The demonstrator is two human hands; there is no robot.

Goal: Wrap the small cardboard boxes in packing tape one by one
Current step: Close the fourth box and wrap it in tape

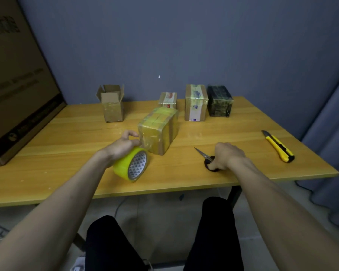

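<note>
Left hand is curling over the tape roll beside the wrapped box; right hand, right of the box, is gripping scissors.

Near the table's middle, a tape-wrapped box: glossy yellowish film over brown cardboard, lying on its long side, a clear strip running from its near left corner to a yellow tape roll standing on edge just beside it. Along the far edge, from left to right: an open-flapped plain box standing upright, a small labelled box, a taller taped box, and touching it a black-wrapped box.
</note>
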